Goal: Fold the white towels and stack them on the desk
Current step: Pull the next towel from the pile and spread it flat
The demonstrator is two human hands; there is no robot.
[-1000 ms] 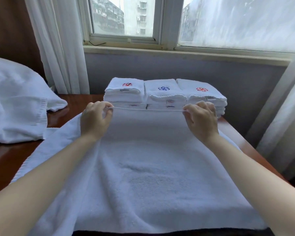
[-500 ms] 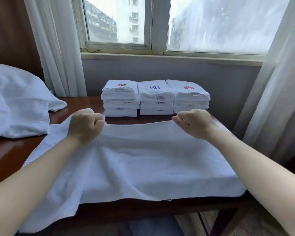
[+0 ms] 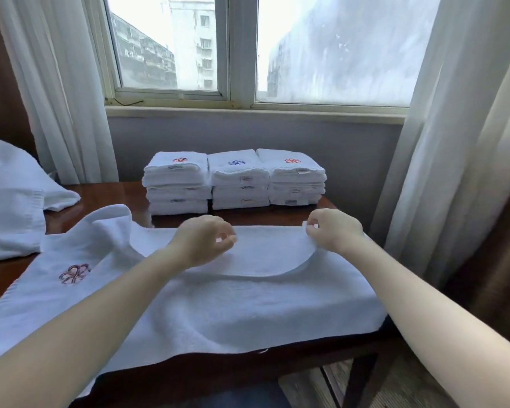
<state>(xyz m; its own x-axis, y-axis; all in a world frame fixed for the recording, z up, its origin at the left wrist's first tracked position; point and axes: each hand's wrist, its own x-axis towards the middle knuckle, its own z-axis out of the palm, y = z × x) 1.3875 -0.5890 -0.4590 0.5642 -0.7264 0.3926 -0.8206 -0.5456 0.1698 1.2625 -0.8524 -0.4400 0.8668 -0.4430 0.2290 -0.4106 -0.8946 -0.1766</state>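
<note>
So you're working on one white towel (image 3: 248,307) that's lying spread across the near part of the table (image 3: 106,195), with its front edge hanging over toward you. Your right hand (image 3: 333,232) is pinching a towel corner between thumb and fingertips. Your left hand (image 3: 203,241), fingers curled, is pinching the same turned-over edge nearer the middle, and that flap is sagging in a curve. A reddish flower logo (image 3: 74,273) is showing at the towel's left end. Behind your hands, three folded stacks (image 3: 236,184) are sitting side by side. A loose white heap (image 3: 9,201) is lying far left.
</note>
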